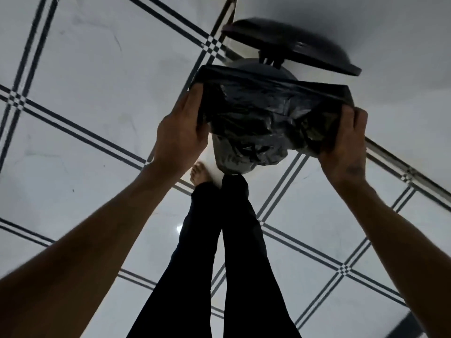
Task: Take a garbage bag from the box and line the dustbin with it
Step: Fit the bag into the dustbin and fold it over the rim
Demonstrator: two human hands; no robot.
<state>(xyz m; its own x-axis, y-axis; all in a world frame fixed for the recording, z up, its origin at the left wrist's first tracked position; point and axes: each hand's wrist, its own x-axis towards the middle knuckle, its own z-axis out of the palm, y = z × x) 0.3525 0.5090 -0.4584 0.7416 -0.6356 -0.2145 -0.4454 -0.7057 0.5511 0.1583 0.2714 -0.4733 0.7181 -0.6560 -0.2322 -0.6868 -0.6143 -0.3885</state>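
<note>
Garbage bag (pixel 268 113) mouth stretched over dustbin (pixel 229 157) | both hands, left (pixel 180 132) and right (pixel 344 142), grip its rim | risk: thin film tears or slips off

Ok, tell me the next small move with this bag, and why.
Probably lower the garbage bag into the dustbin and fold its mouth over the rim. The left hand and right hand hold the mouth stretched wide above the bin, the lid stands open, and the bag's body hangs bunched, not yet seated inside.

Raised lid (pixel 290 45) blocks behind dustbin (pixel 234 159), open tiled floor (pixel 85 81) left
</note>
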